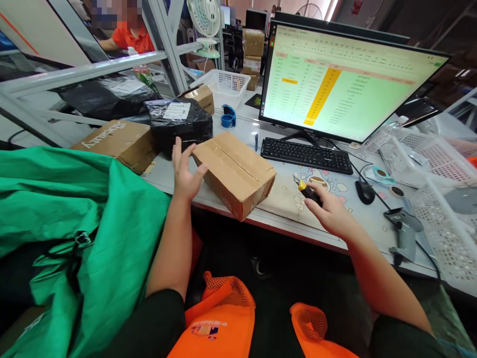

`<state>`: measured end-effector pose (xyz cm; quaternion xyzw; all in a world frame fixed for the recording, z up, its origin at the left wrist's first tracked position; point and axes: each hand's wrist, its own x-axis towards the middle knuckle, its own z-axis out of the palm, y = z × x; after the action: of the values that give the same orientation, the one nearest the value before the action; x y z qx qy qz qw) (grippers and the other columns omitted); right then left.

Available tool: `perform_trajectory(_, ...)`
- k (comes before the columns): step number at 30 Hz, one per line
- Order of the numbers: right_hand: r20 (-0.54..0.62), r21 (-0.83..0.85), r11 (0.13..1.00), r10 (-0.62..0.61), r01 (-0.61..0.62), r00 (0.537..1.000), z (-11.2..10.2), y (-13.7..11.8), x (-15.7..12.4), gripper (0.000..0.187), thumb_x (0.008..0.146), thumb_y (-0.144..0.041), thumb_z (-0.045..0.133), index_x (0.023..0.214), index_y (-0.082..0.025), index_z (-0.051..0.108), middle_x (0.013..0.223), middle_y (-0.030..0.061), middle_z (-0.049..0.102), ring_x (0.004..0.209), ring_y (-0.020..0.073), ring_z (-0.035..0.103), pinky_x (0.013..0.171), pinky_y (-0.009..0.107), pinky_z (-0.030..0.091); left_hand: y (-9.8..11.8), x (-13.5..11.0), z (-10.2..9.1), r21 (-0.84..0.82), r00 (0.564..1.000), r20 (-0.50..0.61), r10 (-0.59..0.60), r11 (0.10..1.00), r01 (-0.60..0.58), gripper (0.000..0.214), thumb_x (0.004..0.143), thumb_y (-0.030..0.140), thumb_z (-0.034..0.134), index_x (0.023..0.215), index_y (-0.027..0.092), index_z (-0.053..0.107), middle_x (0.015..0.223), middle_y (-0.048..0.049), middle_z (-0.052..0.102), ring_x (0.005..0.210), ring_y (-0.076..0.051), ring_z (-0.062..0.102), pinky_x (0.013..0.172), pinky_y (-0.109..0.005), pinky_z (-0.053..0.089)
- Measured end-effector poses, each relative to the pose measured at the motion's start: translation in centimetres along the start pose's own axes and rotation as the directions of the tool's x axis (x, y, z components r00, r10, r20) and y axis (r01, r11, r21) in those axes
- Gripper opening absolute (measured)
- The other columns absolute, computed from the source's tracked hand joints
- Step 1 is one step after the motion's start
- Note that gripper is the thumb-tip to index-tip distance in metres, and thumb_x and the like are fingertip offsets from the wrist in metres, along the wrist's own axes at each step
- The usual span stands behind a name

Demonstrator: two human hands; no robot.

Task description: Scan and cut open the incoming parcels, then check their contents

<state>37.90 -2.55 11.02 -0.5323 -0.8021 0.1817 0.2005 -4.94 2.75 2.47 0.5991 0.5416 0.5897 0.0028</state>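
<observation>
A closed brown cardboard box (pixel 238 169) lies at the desk's front edge, tape running along its top seam. At the box's left end is my left hand (pixel 186 171), fingers spread; whether it touches the cardboard I cannot tell. My right hand (pixel 330 209) is wrapped round a black and yellow utility knife (pixel 308 191), to the right of the box. The knife's blade shows and points up and left, apart from the box.
Behind the box stand a monitor (pixel 343 79) and keyboard (pixel 307 155). A black-wrapped parcel (pixel 181 132) and another carton (pixel 122 141) sit left, beside a green sack (pixel 74 219). A mouse (pixel 365 192), barcode scanner (pixel 406 231) and white baskets (pixel 443 223) occupy the right.
</observation>
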Motion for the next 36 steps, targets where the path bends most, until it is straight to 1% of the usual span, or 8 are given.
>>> perform_trajectory(3, 0.0, -0.013, 0.999, -0.035, 0.035, 0.999, -1.0, -1.6, -1.0, 0.049, 0.106, -0.047, 0.051, 0.147, -0.021, 0.058, 0.128, 0.0125, 0.075, 0.11, 0.0287, 0.073, 0.092, 0.041, 0.057, -2.0, 1.3, 0.4, -0.06, 0.993, 0.068, -0.096, 0.993, 0.1, 0.092, 0.09, 0.09, 0.05, 0.142, 0.014, 0.057, 0.148, -0.0171, 0.063, 0.131, -0.028, 0.066, 0.11, -0.044, 0.057)
perform_trajectory(8, 0.108, -0.227, 0.947, -0.208, 0.228, 0.972, -2.5, -3.7, -1.5, 0.046, 0.112, -0.045, 0.043, 0.148, -0.024, 0.061, 0.134, 0.0121, 0.074, 0.114, 0.0279, 0.072, 0.094, 0.039, 0.057, 6.0, -4.9, -0.5, 0.123, 0.984, 0.134, -0.115, 0.987, 0.099, 0.062, 0.093, 0.065, 0.071, 0.138, 0.023, 0.065, 0.122, -0.0109, 0.074, 0.099, -0.026, 0.074, 0.09, -0.041, 0.063)
perform_trajectory(12, 0.156, -0.481, 0.855, -0.133, 0.193, 0.979, -4.1, -5.0, -1.5, 0.044, 0.112, -0.04, 0.042, 0.148, -0.025, 0.064, 0.123, 0.0118, 0.077, 0.101, 0.0269, 0.074, 0.085, 0.037, 0.055, 10.6, -8.5, -0.6, 0.169, 0.985, 0.11, 0.131, 0.974, -0.148, 0.042, 0.089, 0.053, 0.08, 0.12, 0.025, 0.075, 0.125, -0.012, 0.065, 0.136, -0.038, 0.062, 0.113, -0.054, 0.054)
perform_trajectory(17, 0.156, -0.601, 0.785, -0.067, 0.149, 0.985, -5.1, -6.5, 0.0, 0.045, 0.112, -0.041, 0.043, 0.146, -0.025, 0.068, 0.118, 0.0116, 0.079, 0.096, 0.0279, 0.074, 0.08, 0.037, 0.052, 10.3, -8.9, 2.3, -0.016, 0.978, 0.054, 0.203, 0.979, -0.202, 0.041, 0.089, 0.045, 0.082, 0.122, 0.025, 0.07, 0.142, -0.0143, 0.052, 0.158, -0.043, 0.04, 0.125, -0.063, 0.043)
perform_trajectory(25, 0.181, -0.592, 0.8, 0.011, 0.1, 0.983, -4.6, -8.1, 2.0, 0.034, 0.107, -0.037, 0.052, 0.118, -0.023, 0.081, 0.09, 0.0104, 0.08, 0.078, 0.0266, 0.073, 0.073, 0.037, 0.05, 10.1, -9.5, 2.9, -0.071, 0.967, -0.006, 0.253, 0.965, -0.253, 0.044, 0.087, 0.034, 0.087, 0.124, 0.027, 0.065, 0.143, -0.0139, 0.052, 0.155, -0.044, 0.045, 0.123, -0.07, 0.042)
perform_trajectory(28, 0.123, -0.625, 0.781, 0.108, -0.007, 0.987, -7.1, -4.8, 0.9, 0.037, 0.105, -0.044, 0.053, 0.118, -0.025, 0.082, 0.085, 0.0092, 0.078, 0.069, 0.0247, 0.069, 0.069, 0.037, 0.048, 10.0, -9.3, 2.9, -0.059, 0.962, -0.013, 0.274, 0.96, -0.274, 0.047, 0.085, 0.036, 0.089, 0.124, 0.028, 0.065, 0.142, -0.0129, 0.054, 0.154, -0.044, 0.046, 0.123, -0.071, 0.042)
perform_trajectory(31, 0.024, -0.659, 0.718, 0.316, -0.223, 0.948, -9.0, 1.8, -1.2, 0.041, 0.102, -0.049, 0.055, 0.117, -0.024, 0.084, 0.088, 0.011, 0.079, 0.071, 0.0257, 0.069, 0.071, 0.039, 0.05, 9.4, -9.0, 2.4, -0.051, 0.961, 0.039, 0.273, 0.961, -0.271, 0.045, 0.088, 0.039, 0.085, 0.129, 0.028, 0.069, 0.142, -0.0145, 0.058, 0.149, -0.045, 0.052, 0.12, -0.071, 0.046)
perform_trajectory(36, -0.105, -0.44, 0.699, 0.583, -0.563, 0.806, -5.3, 10.7, -3.1, 0.045, 0.102, -0.038, 0.057, 0.137, -0.017, 0.077, 0.116, 0.0192, 0.08, 0.104, 0.0344, 0.074, 0.091, 0.045, 0.055, 8.4, -6.6, 0.4, -0.162, 0.974, -0.161, 0.157, 0.97, -0.183, 0.062, 0.095, 0.023, 0.067, 0.154, 0.038, 0.057, 0.137, -0.0088, 0.068, 0.113, -0.033, 0.076, 0.091, -0.059, 0.068)
